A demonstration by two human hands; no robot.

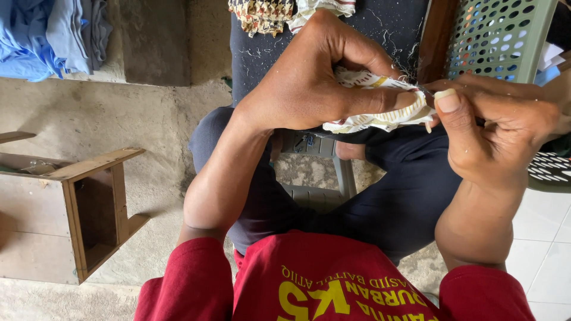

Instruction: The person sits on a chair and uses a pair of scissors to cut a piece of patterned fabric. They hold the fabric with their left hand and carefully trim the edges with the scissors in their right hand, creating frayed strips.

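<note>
Pinching patterned cloth [380, 116], left hand [315, 77] meets right hand [499, 128] (fingertips touching).

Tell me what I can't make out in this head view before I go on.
- Patterned cloth piece: mostly wrapped inside the left hand; its full shape is hidden.
- Thin tool at the right hand: only a small dark tip shows between the fingertips; its kind is unclear.
- Green perforated basket: cut off by the top and right edges.
- Wooden box: cut off by the left edge.
</note>
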